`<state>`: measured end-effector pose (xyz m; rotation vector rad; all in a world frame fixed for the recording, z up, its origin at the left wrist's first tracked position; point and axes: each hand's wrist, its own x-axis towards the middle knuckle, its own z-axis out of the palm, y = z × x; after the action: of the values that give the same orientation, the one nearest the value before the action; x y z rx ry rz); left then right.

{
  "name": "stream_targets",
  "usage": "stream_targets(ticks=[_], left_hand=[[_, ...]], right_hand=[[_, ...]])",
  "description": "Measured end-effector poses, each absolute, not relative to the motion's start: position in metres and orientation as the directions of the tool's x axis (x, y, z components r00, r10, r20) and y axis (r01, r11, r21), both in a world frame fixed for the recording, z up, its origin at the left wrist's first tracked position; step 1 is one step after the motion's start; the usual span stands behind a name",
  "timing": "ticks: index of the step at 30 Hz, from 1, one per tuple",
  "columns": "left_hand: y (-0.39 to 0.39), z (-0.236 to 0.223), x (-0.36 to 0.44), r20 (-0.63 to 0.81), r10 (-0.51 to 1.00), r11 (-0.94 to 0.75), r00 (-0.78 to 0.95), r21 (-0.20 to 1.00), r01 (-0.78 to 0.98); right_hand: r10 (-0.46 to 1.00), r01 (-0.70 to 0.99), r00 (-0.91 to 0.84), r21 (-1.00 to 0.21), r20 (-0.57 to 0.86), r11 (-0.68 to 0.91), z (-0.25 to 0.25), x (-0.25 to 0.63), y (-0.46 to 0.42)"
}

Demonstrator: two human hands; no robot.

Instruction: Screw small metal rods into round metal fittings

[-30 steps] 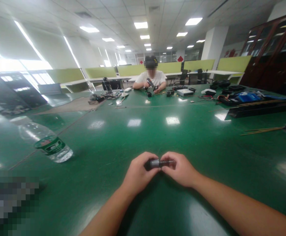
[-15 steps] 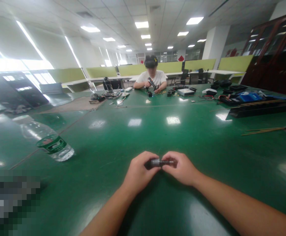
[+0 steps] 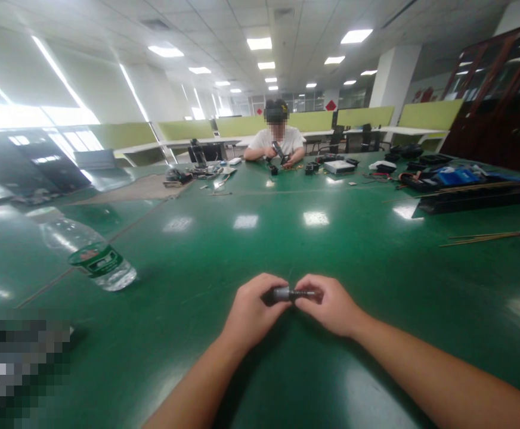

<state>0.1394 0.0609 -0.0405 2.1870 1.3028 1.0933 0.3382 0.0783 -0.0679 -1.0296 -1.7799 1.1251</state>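
Both my hands meet over the green table (image 3: 287, 250), just above its near part. A small dark cylinder with a grey metal band (image 3: 287, 294) lies crosswise between them. My left hand (image 3: 253, 313) is closed round its left, thicker end. The fingers of my right hand (image 3: 329, 307) pinch its thinner, ridged right end. Most of the cylinder is hidden inside my fingers.
A clear plastic water bottle with a green label (image 3: 92, 253) stands to the left. A person in a white shirt (image 3: 276, 143) sits at the far side handling small parts. Black trays and tools (image 3: 461, 185) and thin sticks (image 3: 479, 238) lie at the right. A blurred patch covers the lower left corner.
My hands have kept their grip on the cylinder and stayed almost in place; the view has shifted slightly, so the bottle appears a little further right.
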Motion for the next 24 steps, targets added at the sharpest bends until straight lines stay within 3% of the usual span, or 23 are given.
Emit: stream_targets(ticks=[24], left_hand=[[0.0625, -0.0389, 0.1351, 0.431, 0.864, -0.496, 0.26, 0.644, 0.581]], right_hand=[[0.923, 0.226, -0.344, -0.939, 0.171, 0.258, -0.0732, 0.3377, 0.0804]])
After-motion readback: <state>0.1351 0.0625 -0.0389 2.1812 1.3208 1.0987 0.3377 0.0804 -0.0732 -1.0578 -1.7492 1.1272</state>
